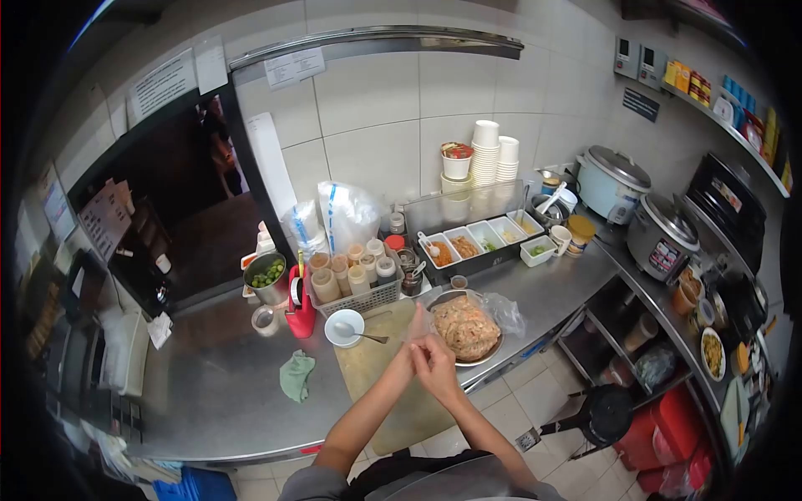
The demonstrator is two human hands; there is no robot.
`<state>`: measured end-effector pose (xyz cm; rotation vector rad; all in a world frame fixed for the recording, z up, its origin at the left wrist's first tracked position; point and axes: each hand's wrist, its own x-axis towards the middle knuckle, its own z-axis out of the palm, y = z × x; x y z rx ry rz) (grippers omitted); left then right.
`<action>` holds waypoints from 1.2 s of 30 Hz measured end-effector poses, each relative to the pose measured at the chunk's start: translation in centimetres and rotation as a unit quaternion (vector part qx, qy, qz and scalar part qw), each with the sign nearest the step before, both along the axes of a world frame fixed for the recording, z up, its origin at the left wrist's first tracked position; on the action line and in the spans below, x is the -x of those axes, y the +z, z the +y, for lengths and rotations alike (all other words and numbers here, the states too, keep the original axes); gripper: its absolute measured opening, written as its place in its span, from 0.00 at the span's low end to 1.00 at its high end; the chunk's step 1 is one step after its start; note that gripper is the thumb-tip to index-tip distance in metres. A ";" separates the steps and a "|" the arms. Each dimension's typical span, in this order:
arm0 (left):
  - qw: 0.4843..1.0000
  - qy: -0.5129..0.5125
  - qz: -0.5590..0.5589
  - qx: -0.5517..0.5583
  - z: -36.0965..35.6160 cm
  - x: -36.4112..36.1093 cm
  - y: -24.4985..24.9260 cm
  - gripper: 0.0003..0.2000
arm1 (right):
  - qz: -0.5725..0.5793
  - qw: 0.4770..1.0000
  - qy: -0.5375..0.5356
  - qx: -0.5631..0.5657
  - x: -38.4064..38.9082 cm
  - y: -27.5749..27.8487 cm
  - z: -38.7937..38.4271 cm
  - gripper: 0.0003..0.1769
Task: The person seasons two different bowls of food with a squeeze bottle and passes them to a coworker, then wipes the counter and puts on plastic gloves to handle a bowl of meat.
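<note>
My left hand [407,357] reaches up over the cutting board [376,401], its fingers pointing away from me inside thin clear plastic that looks like a disposable glove [415,324]. Close against its wrist, my right hand [437,367] has its fingers pinched together on that plastic. Just beyond my right hand sits a round metal bowl [483,361] heaped with a pinkish minced mixture [464,327]. Crumpled clear plastic [505,314] lies at the bowl's right side. A white bowl [336,321] with a metal spoon [368,337] stands to the left of my hands.
Squeeze bottles fill a grey basket [359,302] behind the board. Further right is a topping rack [472,265] with several white tubs. A green cloth [296,376] lies on the steel counter [225,392]. Rice cookers [614,188] stand on the right counter, above a black stool [606,413].
</note>
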<state>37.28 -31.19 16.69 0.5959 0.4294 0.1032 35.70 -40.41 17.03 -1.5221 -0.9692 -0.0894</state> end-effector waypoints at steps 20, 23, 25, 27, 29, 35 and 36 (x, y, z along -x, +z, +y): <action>0.941 0.189 -0.280 -0.013 -7.1 -2.8 2.4 0.38 | -0.045 0.954 0.295 -0.019 -2.1 0.7 -11.6 0.03; 0.919 0.234 -0.318 -0.002 -6.6 -3.6 1.3 0.35 | -0.064 0.952 0.299 0.010 -1.7 0.9 -13.4 0.03; 0.906 0.288 -0.306 -0.051 -6.7 -3.6 1.5 0.34 | -0.071 0.946 0.317 0.018 -2.4 0.8 -14.3 0.03; 0.894 0.300 -0.329 -0.053 -7.2 -3.1 1.8 0.37 | -0.069 0.942 0.329 0.026 -3.0 0.2 -15.3 0.03; 0.891 0.277 -0.358 -0.030 -7.1 -1.7 2.5 0.39 | -0.063 0.952 0.299 0.032 -5.6 -0.9 -16.3 0.09; 0.901 0.233 -0.366 0.015 -9.4 2.9 4.6 0.36 | -0.063 0.992 -0.002 0.106 -19.7 -3.9 -15.7 0.10; 0.907 0.214 -0.362 0.007 -9.5 2.8 3.9 0.36 | -0.078 0.985 0.000 0.154 -21.6 -5.4 -14.4 0.10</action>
